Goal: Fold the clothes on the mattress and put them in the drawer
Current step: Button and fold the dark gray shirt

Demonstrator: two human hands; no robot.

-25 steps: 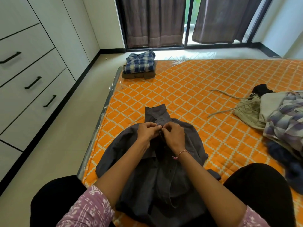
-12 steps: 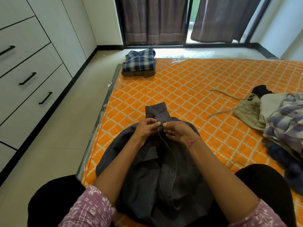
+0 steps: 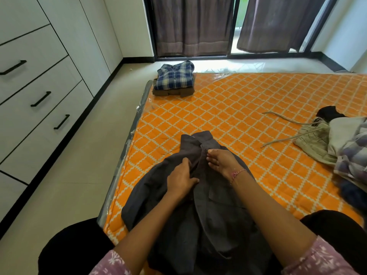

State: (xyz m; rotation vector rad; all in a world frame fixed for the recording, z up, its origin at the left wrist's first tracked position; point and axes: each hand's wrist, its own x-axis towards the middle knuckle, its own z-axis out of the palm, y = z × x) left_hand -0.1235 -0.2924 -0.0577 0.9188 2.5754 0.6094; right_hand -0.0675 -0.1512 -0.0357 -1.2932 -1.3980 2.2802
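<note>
Both hands' grip pinching the grey shirt point(image 3: 200, 211): left hand point(image 3: 181, 180), right hand point(image 3: 221, 158) at the placket; no readable writing.

We look down from head height, close over the mattress point(image 3: 248, 108), facing curtains point(image 3: 190, 26) at twelve o'clock.

matt grey cloth shirt point(image 3: 208, 205), quilted orange mattress point(image 3: 238, 116) (glossy plastic wrap at its edge), smooth white drawers point(image 3: 39, 80), matt black handles
</note>
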